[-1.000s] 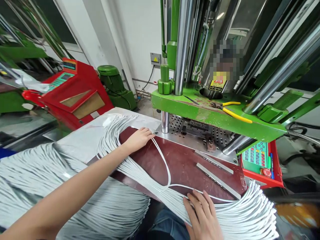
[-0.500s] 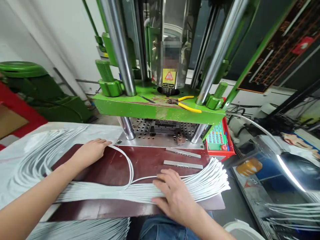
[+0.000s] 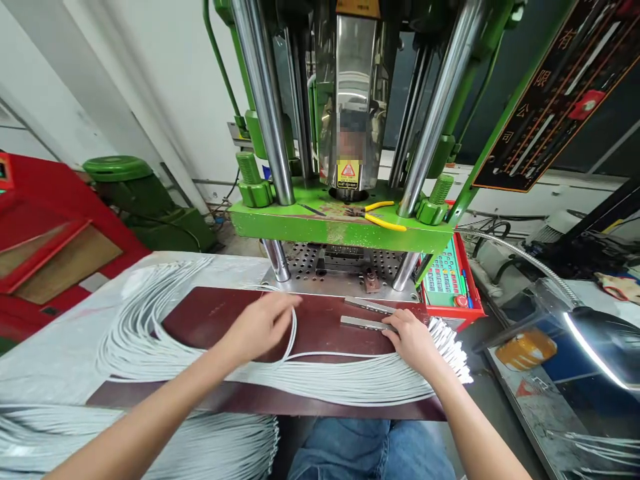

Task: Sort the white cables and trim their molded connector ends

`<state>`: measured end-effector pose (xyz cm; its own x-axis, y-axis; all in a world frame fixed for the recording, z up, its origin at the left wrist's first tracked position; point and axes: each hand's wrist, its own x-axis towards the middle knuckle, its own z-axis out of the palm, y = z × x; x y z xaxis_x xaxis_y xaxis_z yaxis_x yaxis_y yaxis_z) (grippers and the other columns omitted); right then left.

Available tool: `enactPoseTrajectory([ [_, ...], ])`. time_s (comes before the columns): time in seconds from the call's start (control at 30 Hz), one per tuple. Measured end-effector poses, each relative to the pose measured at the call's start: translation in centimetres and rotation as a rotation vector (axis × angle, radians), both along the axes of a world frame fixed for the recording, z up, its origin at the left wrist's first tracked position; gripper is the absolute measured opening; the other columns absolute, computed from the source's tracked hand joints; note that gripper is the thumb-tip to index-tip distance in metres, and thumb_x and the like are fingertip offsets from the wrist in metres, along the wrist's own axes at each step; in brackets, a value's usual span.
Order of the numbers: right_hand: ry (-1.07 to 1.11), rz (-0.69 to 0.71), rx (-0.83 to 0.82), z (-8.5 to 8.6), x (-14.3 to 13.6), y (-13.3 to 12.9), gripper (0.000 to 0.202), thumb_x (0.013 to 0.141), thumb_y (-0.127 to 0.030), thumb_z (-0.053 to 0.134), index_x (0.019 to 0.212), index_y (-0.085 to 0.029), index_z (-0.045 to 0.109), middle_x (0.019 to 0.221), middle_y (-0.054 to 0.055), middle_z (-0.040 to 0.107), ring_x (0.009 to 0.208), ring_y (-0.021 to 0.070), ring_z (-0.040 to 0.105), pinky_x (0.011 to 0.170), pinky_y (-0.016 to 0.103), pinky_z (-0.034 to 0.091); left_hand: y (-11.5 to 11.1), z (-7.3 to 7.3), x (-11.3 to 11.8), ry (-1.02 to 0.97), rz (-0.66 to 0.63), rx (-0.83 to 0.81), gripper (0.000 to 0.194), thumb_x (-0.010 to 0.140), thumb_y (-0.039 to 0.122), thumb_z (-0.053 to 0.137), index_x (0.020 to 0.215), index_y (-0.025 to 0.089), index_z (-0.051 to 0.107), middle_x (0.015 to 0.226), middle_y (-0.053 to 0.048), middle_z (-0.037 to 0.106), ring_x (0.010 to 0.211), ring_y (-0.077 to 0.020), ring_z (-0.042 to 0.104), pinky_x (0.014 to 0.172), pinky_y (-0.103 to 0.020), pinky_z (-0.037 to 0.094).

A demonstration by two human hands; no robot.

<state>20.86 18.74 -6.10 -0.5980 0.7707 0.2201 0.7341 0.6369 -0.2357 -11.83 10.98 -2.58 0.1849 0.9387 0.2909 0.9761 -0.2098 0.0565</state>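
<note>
Two hands (image 3: 260, 323) (image 3: 413, 340), two metal strips (image 3: 367, 315), one looped white cable (image 3: 293, 333)

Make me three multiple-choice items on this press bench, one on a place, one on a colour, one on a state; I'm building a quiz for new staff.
1. Where do the yellow-handled pliers lie?
A. on the green press platen
B. on the brown board
C. on the red keypad

2. What colour are the cables under the hands?
A. black
B. white
C. yellow

3. What does the right hand touch?
A. nothing
B. the lamp
C. a metal bar

Answers:
1 A, they rest beside the steel column.
2 B, the whole bundle is white.
3 C, its fingertips meet the bar's end, while the left hand lies on a cable loop.
</note>
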Motion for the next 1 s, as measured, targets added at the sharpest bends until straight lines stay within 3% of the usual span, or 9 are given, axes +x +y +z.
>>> enactPoseTrajectory([
  [0.07, -0.008, -0.018, 0.016, 0.1, -0.5, 0.3, 0.015, 0.088, -0.017, 0.06, 0.101, -0.015, 0.067, 0.094, 0.009, 0.063, 0.092, 0.0257, 0.056, 0.079, 0.037, 0.049, -1.6, 0.2, 3.3, -0.194, -0.209, -0.148, 0.031, 0.095, 0.025, 0.033, 0.111, 0.022, 0.059, 0.108, -0.004, 0.065, 0.101, -0.0161, 0.058, 0.091, -0.027, 0.045],
  [0.1, -0.012, -0.025, 0.023, 0.2, -0.7, 0.4, 0.016, 0.087, -0.017, 0.061, 0.102, -0.014, 0.066, 0.094, 0.009, 0.063, 0.093, 0.0264, 0.055, 0.08, 0.037, 0.049, -2.2, 0.2, 4.7, -0.206, -0.246, -0.221, 0.03, 0.096, 0.027, 0.033, 0.11, 0.023, 0.06, 0.103, -0.004, 0.065, 0.097, -0.0169, 0.059, 0.087, -0.028, 0.046],
  [0.2, -0.012, -0.038, 0.04, 0.8, -0.9, 0.2, 0.019, 0.089, -0.021, 0.06, 0.106, -0.015, 0.063, 0.098, 0.01, 0.062, 0.097, 0.0271, 0.054, 0.084, 0.039, 0.047, -2.7, -0.2, 6.9, -0.142, -0.22, -0.421, 0.031, 0.094, 0.038, 0.037, 0.095, 0.02, 0.062, 0.093, -0.006, 0.066, 0.088, -0.023, 0.062, 0.075, -0.033, 0.046],
  [0.33, 0.055, -0.036, 0.008, 1.9, 0.3, -0.9, 0.016, 0.091, -0.023, 0.057, 0.105, -0.017, 0.062, 0.098, 0.008, 0.062, 0.095, 0.0247, 0.056, 0.083, 0.037, 0.047, -1.7, -0.5, 6.4, -0.216, -0.15, -0.587, 0.035, 0.089, 0.049, 0.042, 0.082, 0.02, 0.059, 0.083, -0.005, 0.066, 0.078, -0.0237, 0.062, 0.067, -0.032, 0.041],
  [0.53, 0.098, -0.102, -0.072, 3.4, 2.7, -1.3, 0.017, 0.093, -0.026, 0.053, 0.105, -0.019, 0.063, 0.094, 0.006, 0.063, 0.089, 0.0222, 0.059, 0.077, 0.034, 0.047, -0.3, -0.6, 5.6, -0.367, -0.204, -0.758, 0.022, 0.082, 0.039, 0.053, 0.072, 0.021, 0.06, 0.08, -0.002, 0.063, 0.08, -0.0212, 0.058, 0.066, -0.028, 0.036],
  [0.7, 0.178, -0.018, -0.196, 4.3, 1.5, -0.6, 0.015, 0.094, -0.027, 0.053, 0.102, -0.02, 0.064, 0.098, 0.004, 0.066, 0.094, 0.0204, 0.06, 0.081, 0.032, 0.045, -0.6, -0.5, 5.8, -0.405, -0.262, -0.736, 0.027, 0.089, 0.038, 0.043, 0.074, 0.02, 0.057, 0.082, -0.003, 0.06, 0.086, -0.0207, 0.056, 0.074, -0.028, 0.038],
  [0.87, 0.246, 0.091, -0.312, 4.5, -0.3, 0.3, 0.018, 0.096, -0.029, 0.05, 0.102, -0.021, 0.065, 0.101, 0.002, 0.067, 0.097, 0.0189, 0.06, 0.084, 0.029, 0.044, -1.0, -0.2, 5.8, -0.468, -0.186, -0.725, 0.032, 0.092, 0.041, 0.037, 0.079, 0.02, 0.057, 0.085, -0.004, 0.063, 0.081, -0.02, 0.056, 0.073, -0.029, 0.039],
  [1.0, 0.249, 0.131, -0.357, 4.5, -0.8, 0.4, 0.019, 0.096, -0.031, 0.05, 0.101, -0.021, 0.066, 0.099, 0.001, 0.068, 0.092, 0.0173, 0.062, 0.08, 0.027, 0.044, -1.0, -0.5, 6.5, -0.474, -0.136, -0.727, 0.034, 0.084, 0.052, 0.048, 0.083, 0.021, 0.062, 0.083, -0.003, 0.065, 0.078, -0.0205, 0.057, 0.068, -0.028, 0.038],
])
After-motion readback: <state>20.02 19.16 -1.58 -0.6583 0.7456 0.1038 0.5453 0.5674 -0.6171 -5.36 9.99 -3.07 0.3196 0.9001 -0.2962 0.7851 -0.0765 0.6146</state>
